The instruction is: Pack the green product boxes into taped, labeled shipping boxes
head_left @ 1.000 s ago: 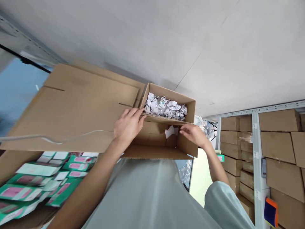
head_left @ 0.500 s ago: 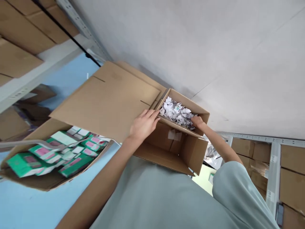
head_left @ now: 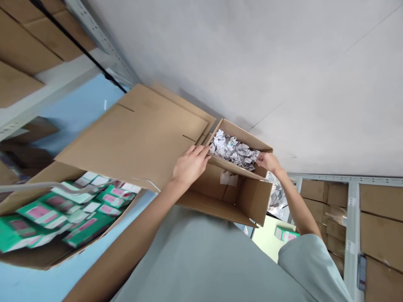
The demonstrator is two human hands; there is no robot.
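Observation:
A cardboard box (head_left: 248,135) with raised walls holds crumpled white paper (head_left: 234,149). At its left corner, my left hand (head_left: 191,164) has its fingers over the rim, thumb below, closed on the edge. My right hand (head_left: 269,161) is at the right end inside the box, fingertips pinched on the crumpled paper. Directly in front of my body is an open-sided cardboard box (head_left: 220,199) with a strip of clear tape on its inner wall. Flat cardboard (head_left: 141,130) spreads to the left, partly under my left hand.
On the left, a large carton (head_left: 47,262) holds several green-and-white packages (head_left: 88,230). Shelves with brown cartons (head_left: 380,201) stand at right, and more cartons (head_left: 28,33) at upper left. A green package (head_left: 286,233) lies on a pale surface. A grey wall (head_left: 252,63) rises behind.
My right hand has lifted slightly out of the paper and shifted right, showing more of its fingers. The left hand keeps its hold on the rim. The view has shifted slightly.

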